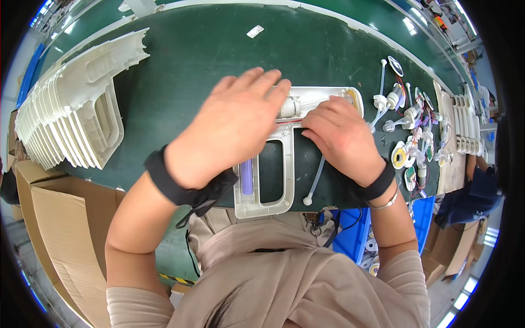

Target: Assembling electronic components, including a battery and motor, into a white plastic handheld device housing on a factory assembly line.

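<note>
A white plastic half shell (283,206) with a looped handle lies open side up in front of me. A purple cylinder (247,177) sits in its grip. In the upper barrel are a white cylindrical part (290,107) and a red wire. My left hand (232,123) lies over the barrel's left end with its fingers stretched out, covering that end. My right hand (345,139) is bent over the barrel's right part, fingers curled together; whatever is under its fingertips is hidden. From beneath it a thin clear tube (317,179) with a white knob runs toward the table edge.
A row of nested white shells (71,115) stands at left on the green table (186,49). Loose pump assemblies (418,128) with wires and tubes lie at right, beside more shells (465,120). An open cardboard box (71,218) and a blue bin (350,232) stand below the table edge.
</note>
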A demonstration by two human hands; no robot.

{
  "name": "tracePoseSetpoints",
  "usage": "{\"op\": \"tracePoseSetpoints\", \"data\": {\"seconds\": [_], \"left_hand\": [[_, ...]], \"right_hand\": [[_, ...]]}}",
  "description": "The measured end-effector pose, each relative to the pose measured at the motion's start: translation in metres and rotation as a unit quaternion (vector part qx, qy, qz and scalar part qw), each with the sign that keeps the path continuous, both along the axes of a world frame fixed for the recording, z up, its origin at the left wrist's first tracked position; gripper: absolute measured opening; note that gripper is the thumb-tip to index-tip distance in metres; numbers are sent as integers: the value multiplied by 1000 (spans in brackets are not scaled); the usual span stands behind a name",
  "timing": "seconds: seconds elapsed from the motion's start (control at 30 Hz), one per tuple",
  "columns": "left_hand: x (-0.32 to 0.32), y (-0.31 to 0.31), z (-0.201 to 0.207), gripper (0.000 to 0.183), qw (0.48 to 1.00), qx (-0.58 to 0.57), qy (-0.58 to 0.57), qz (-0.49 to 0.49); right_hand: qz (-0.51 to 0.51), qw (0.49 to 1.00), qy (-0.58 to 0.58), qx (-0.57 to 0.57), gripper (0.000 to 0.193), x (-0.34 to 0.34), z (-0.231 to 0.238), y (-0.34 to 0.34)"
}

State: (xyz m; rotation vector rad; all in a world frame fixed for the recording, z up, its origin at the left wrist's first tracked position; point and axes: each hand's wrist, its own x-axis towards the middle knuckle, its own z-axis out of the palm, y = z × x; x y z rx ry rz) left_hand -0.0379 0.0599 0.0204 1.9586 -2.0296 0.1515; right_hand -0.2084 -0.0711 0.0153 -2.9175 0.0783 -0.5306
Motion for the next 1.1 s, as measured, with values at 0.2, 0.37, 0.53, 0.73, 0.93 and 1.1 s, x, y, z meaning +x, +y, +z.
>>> {"op": "tracePoseSetpoints", "data": {"seconds": [0.2,0.37,0.53,0.73,0.93,1.1], "left_hand": [[0,-26,-10,55,992,111,66,-11],[-3,-36,0,50,986,143,83,5],[0,-42,8,49,977,199,68,28],[11,-4,17,58,985,-79,140,64],[-20,13,-31,85,990,28,53,131],[17,-43,-21,74,987,-17,33,155]], "right_hand": [[28,998,-15,47,12,2,-21,-6],[36,998,-13,50,14,0,-22,-10],[33,999,-6,36,16,5,-17,-6],[-53,998,-31,-12,10,8,-26,-29],[-161,987,-1,-8,9,27,-27,-47],[-142,973,-181,10,27,16,-14,-51]]}}
